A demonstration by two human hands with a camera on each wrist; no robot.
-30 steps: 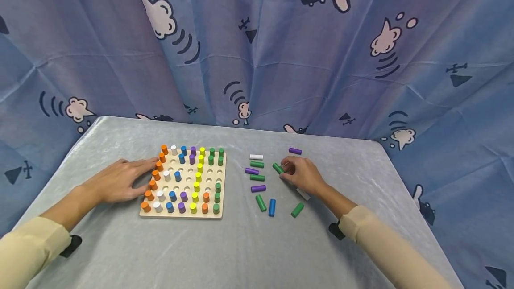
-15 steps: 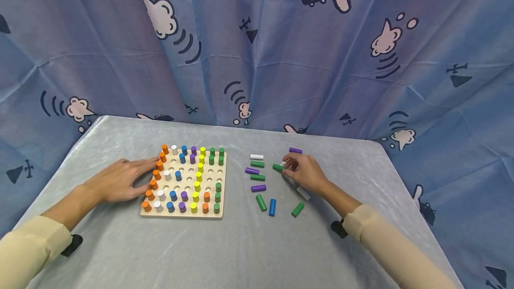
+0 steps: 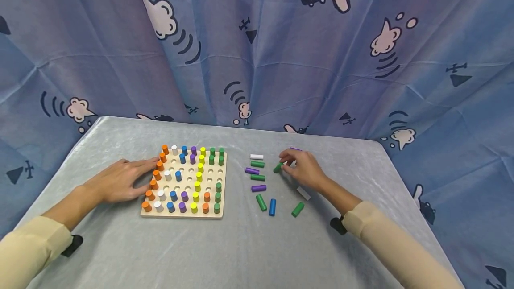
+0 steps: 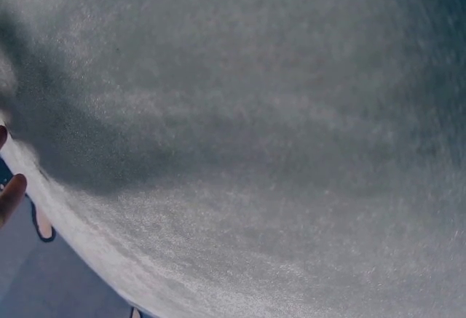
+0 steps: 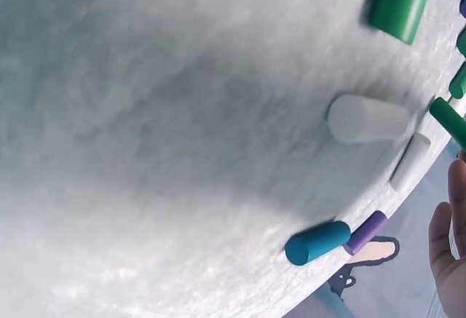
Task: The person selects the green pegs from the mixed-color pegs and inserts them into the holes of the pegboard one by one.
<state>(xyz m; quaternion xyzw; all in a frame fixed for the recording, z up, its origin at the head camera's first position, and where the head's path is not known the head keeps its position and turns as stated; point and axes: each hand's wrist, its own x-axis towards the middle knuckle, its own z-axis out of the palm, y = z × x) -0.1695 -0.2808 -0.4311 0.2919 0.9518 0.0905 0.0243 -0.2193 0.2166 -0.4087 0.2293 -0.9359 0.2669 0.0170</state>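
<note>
Head view: right hand [image 3: 303, 169] pinches a smooth green cylinder peg [image 3: 278, 168]; left hand [image 3: 120, 179] rests flat against wooden pegboard [image 3: 223, 182].

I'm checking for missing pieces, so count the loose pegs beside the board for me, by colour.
Green pegs: 5, counting the green peg pinched by the right hand
Purple pegs: 3, one mostly hidden behind that hand
White pegs: 2
Blue pegs: 1
Total: 11
</note>
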